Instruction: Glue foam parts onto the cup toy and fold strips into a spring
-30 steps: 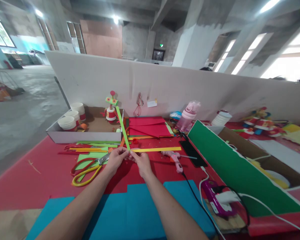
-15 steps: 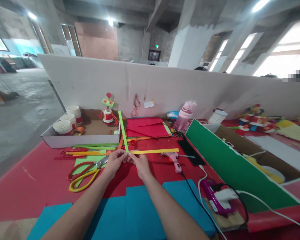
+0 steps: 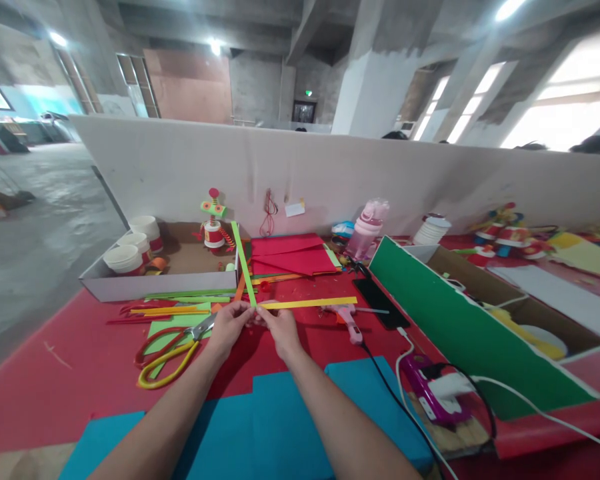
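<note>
My left hand (image 3: 231, 325) pinches the lower end of a green paper strip (image 3: 243, 263), which points up and away. Close beside it, my right hand (image 3: 279, 327) is closed on the near end of a yellow paper strip (image 3: 313, 303) that stretches out to the right. The two strips meet between my fingertips at roughly a right angle; the joint itself is partly hidden. Scissors (image 3: 173, 353) with red and yellow handles lie just left of my left hand. A pink glue gun (image 3: 349, 321) rests to the right, partly behind the yellow strip's end.
At the back left, a box (image 3: 155, 287) holds paper cups (image 3: 125, 257) and a cup figure (image 3: 213, 233). Red paper (image 3: 295, 253) lies beyond my hands, blue sheets (image 3: 285, 413) under my forearms. A phone (image 3: 380, 303), a purple power strip (image 3: 433, 390) with cables and a green-sided box (image 3: 460, 327) stand right.
The camera view has shifted slightly. Both hands keep their hold on the paper strips, with almost no visible movement.
</note>
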`<state>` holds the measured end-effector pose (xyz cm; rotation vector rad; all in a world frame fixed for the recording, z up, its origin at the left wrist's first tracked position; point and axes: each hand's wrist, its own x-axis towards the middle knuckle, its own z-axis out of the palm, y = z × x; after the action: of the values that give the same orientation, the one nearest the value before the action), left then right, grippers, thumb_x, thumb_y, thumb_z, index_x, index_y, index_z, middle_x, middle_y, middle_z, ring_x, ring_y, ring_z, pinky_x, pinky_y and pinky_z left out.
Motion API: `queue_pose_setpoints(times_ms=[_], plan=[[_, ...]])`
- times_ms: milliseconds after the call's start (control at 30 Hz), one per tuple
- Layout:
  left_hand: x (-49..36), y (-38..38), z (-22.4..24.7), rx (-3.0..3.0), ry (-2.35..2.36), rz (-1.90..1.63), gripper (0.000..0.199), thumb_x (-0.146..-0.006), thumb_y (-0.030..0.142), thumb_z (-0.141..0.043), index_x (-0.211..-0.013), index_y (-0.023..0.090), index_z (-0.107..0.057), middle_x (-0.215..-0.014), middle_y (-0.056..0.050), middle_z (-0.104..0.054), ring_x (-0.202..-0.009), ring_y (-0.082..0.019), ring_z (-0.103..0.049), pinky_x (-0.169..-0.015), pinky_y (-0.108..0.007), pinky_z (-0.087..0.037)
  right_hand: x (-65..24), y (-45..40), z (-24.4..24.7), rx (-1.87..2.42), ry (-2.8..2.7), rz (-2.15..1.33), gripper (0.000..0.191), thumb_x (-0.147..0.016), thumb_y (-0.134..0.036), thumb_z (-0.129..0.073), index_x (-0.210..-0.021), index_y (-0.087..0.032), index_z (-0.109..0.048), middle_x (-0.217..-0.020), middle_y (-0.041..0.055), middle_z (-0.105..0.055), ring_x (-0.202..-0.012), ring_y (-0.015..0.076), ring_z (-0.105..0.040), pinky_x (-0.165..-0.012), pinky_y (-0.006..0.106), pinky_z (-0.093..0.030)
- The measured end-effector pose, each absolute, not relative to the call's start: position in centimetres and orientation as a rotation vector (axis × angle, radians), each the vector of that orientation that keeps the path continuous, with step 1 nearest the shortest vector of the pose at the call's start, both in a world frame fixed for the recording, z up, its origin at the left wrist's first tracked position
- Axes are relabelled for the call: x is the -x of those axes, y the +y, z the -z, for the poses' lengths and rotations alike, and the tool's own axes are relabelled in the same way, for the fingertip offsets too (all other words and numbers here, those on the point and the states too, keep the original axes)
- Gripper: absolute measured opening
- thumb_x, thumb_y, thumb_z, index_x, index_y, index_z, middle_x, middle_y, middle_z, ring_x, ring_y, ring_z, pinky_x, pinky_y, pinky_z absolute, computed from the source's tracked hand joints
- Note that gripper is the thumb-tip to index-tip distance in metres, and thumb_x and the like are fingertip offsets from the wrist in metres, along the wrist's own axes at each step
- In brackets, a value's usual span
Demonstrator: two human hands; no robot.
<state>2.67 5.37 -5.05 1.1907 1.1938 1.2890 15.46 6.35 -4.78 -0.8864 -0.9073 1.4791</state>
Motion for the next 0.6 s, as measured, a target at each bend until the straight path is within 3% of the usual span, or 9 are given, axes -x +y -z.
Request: queue_pose_setpoints(times_ms=[600], plan=[[-2.90,5.09,4.34,-1.147,1.143,-1.317,0.026,-0.071,0.039,-0.072,-0.071,0.014,-0.064,-0.062,-0.001,-0.063,-0.057,-0.011,-0.053,-0.057,-0.022,-0.042,-15.50,6.72,5.31,0.904,-0.929,-1.471,0.021,-0.061,-0.031,-0.074,-0.074,-0.016,-0.068,-0.059,-0.0022,-0.063,-0.057,0.0132,-0.059,-0.066,0.029,-0.053]])
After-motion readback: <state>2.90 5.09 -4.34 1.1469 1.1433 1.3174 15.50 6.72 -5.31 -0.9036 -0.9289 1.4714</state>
